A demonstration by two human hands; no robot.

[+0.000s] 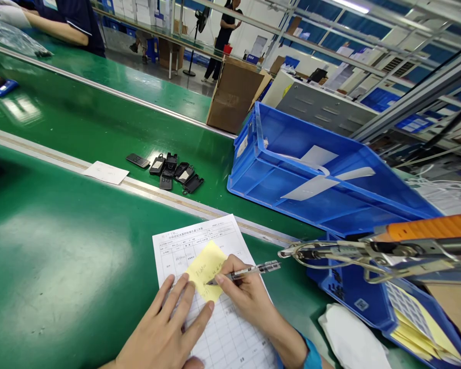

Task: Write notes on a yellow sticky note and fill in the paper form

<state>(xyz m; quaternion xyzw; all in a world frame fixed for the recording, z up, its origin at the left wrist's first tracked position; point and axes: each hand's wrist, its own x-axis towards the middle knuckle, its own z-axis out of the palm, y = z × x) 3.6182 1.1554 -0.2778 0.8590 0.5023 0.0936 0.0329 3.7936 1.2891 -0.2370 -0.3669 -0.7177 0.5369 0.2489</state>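
Pen (262,268), clear-barrelled and dark near its point, is slanting across the right side of a yellow sticky note (208,260), and its tip is meeting the note's lower middle, though whether it is actually touching the paper I cannot tell. Its long axis is running nearly crosswise to the person's view, the tip aiming left and the butt end pointing right and slightly away. The right hand (249,293) is the nearer one to the pen, pinching the barrel low down between thumb and fingers just right of the note. The left hand (159,323) is spreading flat on the left, fingers apart and gripping nothing; its index finger is bordering the note's left edge while its thumb is resting at the near corner. So the sticky note is lying between the two hands, ahead of both palms, with faint handwriting showing on it. Underneath, a printed form (226,330) is stretching away from the person, its far end leaning left and its far right corner reaching the metal rail (192,206). Beyond that rail, well apart from both hands, a cluster of black plastic casings (169,165) is sitting on the green surface, left of a blue crate (249,187).
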